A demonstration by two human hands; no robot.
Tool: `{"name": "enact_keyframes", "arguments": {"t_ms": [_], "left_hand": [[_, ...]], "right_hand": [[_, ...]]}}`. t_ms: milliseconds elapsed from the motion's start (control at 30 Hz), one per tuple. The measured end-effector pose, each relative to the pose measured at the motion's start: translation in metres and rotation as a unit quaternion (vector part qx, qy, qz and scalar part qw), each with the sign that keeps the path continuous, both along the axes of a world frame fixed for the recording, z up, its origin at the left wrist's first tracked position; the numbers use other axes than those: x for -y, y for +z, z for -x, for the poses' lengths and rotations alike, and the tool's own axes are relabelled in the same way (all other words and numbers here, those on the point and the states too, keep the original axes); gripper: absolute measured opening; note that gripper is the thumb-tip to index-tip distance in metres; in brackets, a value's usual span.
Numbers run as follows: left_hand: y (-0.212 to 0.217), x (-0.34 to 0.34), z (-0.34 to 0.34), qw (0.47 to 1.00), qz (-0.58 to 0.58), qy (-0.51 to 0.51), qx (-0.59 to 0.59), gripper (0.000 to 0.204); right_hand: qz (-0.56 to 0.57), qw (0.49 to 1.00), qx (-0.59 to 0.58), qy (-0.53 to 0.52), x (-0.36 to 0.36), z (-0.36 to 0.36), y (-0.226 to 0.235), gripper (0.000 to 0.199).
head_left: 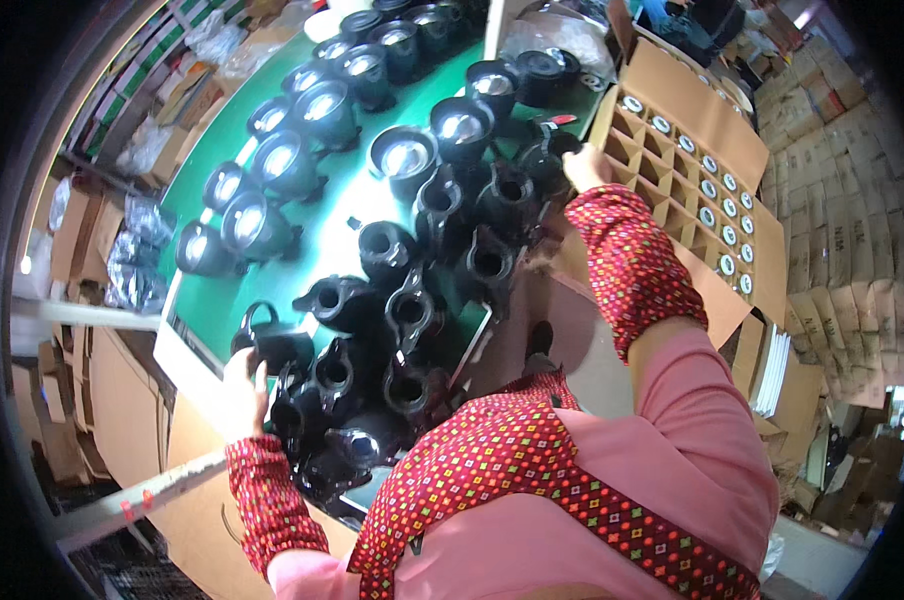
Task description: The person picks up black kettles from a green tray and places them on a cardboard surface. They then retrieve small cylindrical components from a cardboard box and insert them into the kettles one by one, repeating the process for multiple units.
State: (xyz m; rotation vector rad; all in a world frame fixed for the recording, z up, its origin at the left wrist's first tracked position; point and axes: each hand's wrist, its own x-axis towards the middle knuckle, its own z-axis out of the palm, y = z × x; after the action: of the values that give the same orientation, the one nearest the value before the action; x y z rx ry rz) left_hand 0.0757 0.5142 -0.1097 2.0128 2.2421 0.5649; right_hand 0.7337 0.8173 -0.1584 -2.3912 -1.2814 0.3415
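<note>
At the near left edge of the green table (322,235), my left hand (244,380) is closed on a black jug (278,343) that seems to lie tilted, its loop handle sticking up. My right hand (586,168) reaches to the far right edge and grips another black jug (547,158); its fingertips are partly hidden. Between my hands stand several black jugs (410,308) with narrow round openings and spouts. Behind them are rows of wide black pots (280,160) with shiny insides.
Right of the table stands an open cardboard box (687,195) with dividers, some cells holding silvery-topped items. Stacked cartons (832,200) line the right side. Plastic-wrapped goods (137,255) and shelves are on the left. A small red-handled tool (560,120) lies near my right hand.
</note>
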Motion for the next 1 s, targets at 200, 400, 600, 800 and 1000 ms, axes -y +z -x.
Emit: {"name": "enact_keyframes", "arguments": {"t_ms": [200,400,600,800,1000], "left_hand": [[0.025,-0.012,-0.039,1.000,-0.004,0.025,-0.006,0.029],[0.050,-0.052,-0.170,0.999,-0.038,0.036,-0.001,0.033],[0.085,-0.113,-0.342,0.994,-0.040,-0.035,0.096,0.035],[0.104,-0.186,-0.451,0.980,-0.027,-0.192,0.051,0.038],[0.113,-0.231,-0.551,0.945,0.024,-0.313,0.096,0.041]], "right_hand": [[0.050,0.979,-0.195,0.009,-0.044,0.009,-0.029,0.049],[-0.152,0.961,-0.142,0.180,-0.018,-0.076,-0.051,0.066],[-0.171,0.978,0.120,-0.010,0.097,-0.305,-0.037,0.034],[0.138,0.977,0.159,-0.035,0.126,-0.420,-0.063,0.044],[0.244,0.958,0.145,0.045,0.114,-0.454,-0.094,0.040]]}}
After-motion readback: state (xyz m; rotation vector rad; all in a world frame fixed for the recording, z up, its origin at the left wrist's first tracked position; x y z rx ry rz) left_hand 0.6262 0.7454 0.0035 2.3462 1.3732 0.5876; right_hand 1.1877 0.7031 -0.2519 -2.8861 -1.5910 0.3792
